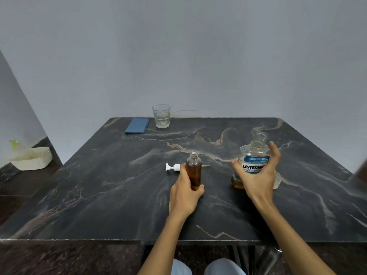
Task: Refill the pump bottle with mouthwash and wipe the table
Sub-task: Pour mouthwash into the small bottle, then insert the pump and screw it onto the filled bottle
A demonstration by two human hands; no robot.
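A small clear pump bottle (194,167) stands upright and uncapped on the dark marble table (119,185), mostly full of amber liquid. My left hand (185,195) grips its lower part. Behind it lies the white pump head (173,167), its tube pointing right. To the right stands an open mouthwash bottle (256,155) with a blue label and a little amber liquid at its bottom. My right hand (258,175) is around its front, fingers spread and loosely curved; whether they touch the bottle is unclear.
A folded blue cloth (137,125) lies at the table's far edge, with a drinking glass (161,116) beside it on the right. A white basket (31,158) sits on the floor to the left. My knees show under the near table edge.
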